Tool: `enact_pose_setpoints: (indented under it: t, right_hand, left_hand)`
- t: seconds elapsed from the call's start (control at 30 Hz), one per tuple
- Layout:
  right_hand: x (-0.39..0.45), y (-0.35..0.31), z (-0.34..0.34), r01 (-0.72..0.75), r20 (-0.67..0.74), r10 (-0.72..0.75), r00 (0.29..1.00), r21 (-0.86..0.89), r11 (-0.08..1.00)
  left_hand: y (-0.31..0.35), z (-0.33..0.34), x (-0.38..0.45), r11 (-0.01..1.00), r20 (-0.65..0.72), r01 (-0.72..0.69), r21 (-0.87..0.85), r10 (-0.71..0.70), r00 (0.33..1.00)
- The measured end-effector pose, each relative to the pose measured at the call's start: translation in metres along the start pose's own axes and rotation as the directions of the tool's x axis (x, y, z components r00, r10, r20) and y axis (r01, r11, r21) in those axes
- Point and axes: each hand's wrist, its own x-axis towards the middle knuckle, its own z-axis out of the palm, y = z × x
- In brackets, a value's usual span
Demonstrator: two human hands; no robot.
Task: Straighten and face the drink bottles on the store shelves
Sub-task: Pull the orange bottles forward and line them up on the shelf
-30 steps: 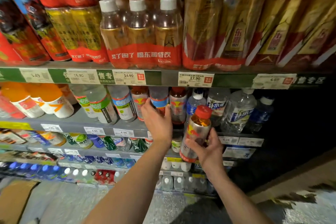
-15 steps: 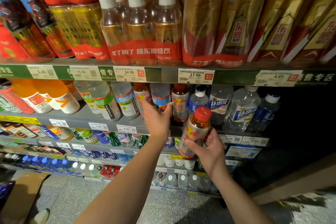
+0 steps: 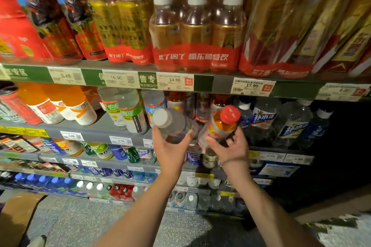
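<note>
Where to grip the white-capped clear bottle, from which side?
Mid-body, from below and the aisle side. The white-capped clear bottle is tipped, cap toward the camera, and the left hand already cradles it there; the neck is too narrow.

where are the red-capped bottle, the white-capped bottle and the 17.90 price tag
red-capped bottle (image 3: pixel 217 126): head view, on its orange body below the cap, held in the right hand.
white-capped bottle (image 3: pixel 174 123): head view, on its clear shoulder, held in the left hand.
17.90 price tag (image 3: pixel 252 86): head view, on the printed price.
</note>
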Motion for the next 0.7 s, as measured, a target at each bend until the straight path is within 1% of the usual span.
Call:
enact_pose_setpoints:
  t: [0.03,0.1,0.17,0.2,0.27,0.33,0.43,0.53,0.63,0.7]
  right_hand:
    - [0.002,-0.005,0.009,0.007,-0.037,-0.008,0.999,-0.035,0.999]
    - [0.005,-0.013,0.027,0.069,-0.092,-0.088,0.992,-0.196,0.978]
    - [0.007,-0.014,0.044,0.135,-0.132,-0.176,0.976,-0.271,0.953]
    - [0.007,-0.015,0.052,0.143,-0.144,-0.19,0.971,-0.286,0.947]
    - [0.006,-0.018,0.086,0.141,-0.167,-0.197,0.966,-0.299,0.944]
    - [0.012,-0.02,0.089,0.143,-0.157,-0.21,0.965,-0.358,0.923]
    - [0.022,-0.015,0.102,0.106,-0.254,-0.241,0.937,-0.449,0.887]
    - [0.02,-0.013,0.114,0.036,-0.306,-0.19,0.933,-0.445,0.895]
    - [0.017,-0.008,0.115,0.023,-0.325,-0.207,0.923,-0.489,0.872]
    - [0.016,-0.005,0.115,0.03,-0.313,-0.205,0.927,-0.485,0.874]
  left_hand:
    - [0.001,-0.009,0.003,1.0,-0.004,0.001,-0.023,-0.001,1.0]
    - [0.004,-0.029,0.012,0.997,0.004,-0.023,-0.069,0.023,1.0]
    - [0.003,-0.05,0.024,0.995,0.02,-0.054,-0.082,0.056,0.998]
    - [0.001,-0.06,0.031,0.995,0.031,-0.063,-0.081,0.065,0.997]
    - [-0.009,-0.09,0.056,0.994,0.093,-0.065,-0.09,0.073,0.993]
    - [-0.007,-0.095,0.063,0.993,0.107,-0.075,-0.093,0.085,0.991]
    - [-0.011,-0.109,0.078,0.992,0.137,-0.039,-0.118,0.055,0.989]
    - [-0.019,-0.127,0.092,0.994,0.169,-0.056,-0.094,0.071,0.983]
    - [-0.021,-0.14,0.097,0.994,0.178,-0.046,-0.102,0.064,0.982]
    - [-0.021,-0.149,0.1,0.994,0.152,-0.048,-0.096,0.062,0.986]
